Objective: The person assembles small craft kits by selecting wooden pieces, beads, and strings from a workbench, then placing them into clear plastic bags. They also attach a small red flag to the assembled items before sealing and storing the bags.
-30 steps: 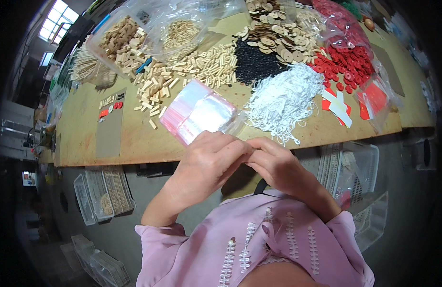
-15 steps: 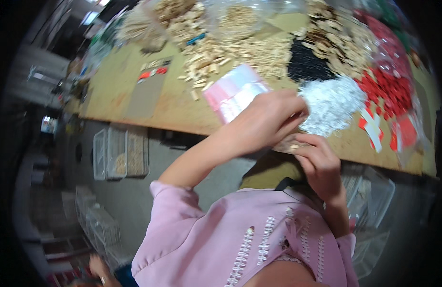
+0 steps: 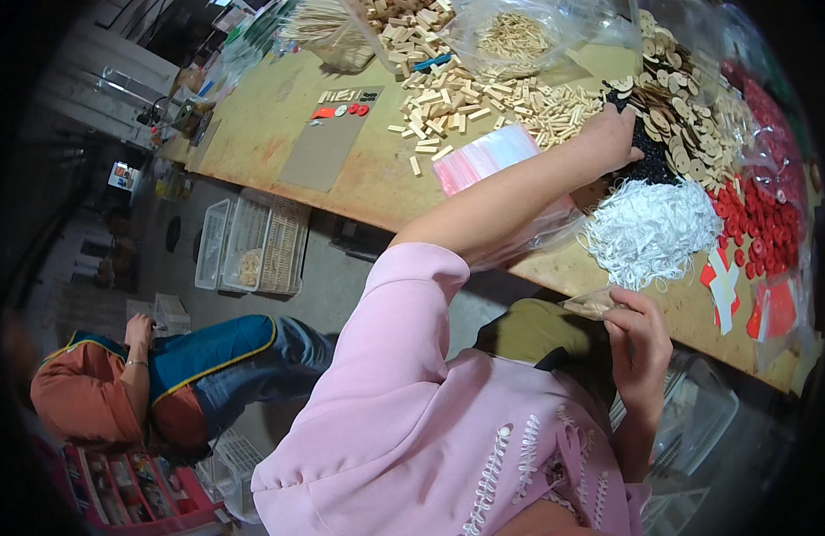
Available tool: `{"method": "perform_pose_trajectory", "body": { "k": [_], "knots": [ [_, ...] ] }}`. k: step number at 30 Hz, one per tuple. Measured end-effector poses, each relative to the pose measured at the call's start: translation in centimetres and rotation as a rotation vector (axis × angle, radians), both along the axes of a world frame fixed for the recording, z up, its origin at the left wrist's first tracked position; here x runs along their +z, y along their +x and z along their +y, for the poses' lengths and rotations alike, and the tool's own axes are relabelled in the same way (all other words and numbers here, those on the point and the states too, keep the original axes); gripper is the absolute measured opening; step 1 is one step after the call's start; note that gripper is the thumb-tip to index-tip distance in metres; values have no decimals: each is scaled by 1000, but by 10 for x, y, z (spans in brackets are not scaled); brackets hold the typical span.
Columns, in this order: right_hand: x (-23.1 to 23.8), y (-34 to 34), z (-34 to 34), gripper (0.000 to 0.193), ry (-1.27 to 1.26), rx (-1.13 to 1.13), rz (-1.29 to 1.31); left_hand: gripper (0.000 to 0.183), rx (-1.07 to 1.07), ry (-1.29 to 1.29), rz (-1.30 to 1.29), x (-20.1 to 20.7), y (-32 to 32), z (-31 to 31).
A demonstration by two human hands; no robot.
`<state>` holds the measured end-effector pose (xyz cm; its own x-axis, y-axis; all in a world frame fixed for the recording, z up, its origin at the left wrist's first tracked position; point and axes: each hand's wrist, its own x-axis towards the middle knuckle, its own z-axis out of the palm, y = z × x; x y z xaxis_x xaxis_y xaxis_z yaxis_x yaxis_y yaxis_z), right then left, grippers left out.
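Observation:
My left hand reaches across the table to a pile of small black pieces. Its fingers are bent and closed at the pile, and what they pinch is hidden. Under that forearm lies a stack of clear plastic bags with pink edges. Close to my lap, my right hand grips a small clear plastic bag with something pale inside. White elastic loops are heaped between my two hands. To their right lie many red discs.
Wooden blocks, small wooden pegs and round wooden discs cover the far table. At left, a cardboard sheet carries sample pieces. Plastic crates stand on the floor. A co-worker in a blue apron sits at lower left.
My left hand has left the small bag by my right hand and moved farther out to the black pile. My right hand has lowered slightly, still holding the bag. The view has shifted.

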<state>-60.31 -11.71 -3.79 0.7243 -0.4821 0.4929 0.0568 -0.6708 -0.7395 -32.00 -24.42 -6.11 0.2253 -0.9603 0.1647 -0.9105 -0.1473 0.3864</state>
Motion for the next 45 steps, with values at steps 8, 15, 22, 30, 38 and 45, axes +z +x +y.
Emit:
{"method": "perform_pose_trajectory", "body": {
  "k": [8,15,22,30,38,45],
  "knots": [
    [-12,-8,-12,21,66,4,-13,29,-143,-184,184,-6,23,-7],
    [-10,-15,-11,19,113,-41,110,22,31,88,1575,1,52,-11],
    [-17,-20,-11,19,95,-45,121,39,68,46,2332,-7,52,12],
    [-22,-20,-10,22,84,-23,26,57,-155,-22,2553,21,20,53],
    [-20,-15,-6,16,88,-18,9,50,-270,37,2519,33,5,84],
    [-20,-14,-2,13,97,-14,25,50,-305,35,2535,25,4,98]
  ]
}}
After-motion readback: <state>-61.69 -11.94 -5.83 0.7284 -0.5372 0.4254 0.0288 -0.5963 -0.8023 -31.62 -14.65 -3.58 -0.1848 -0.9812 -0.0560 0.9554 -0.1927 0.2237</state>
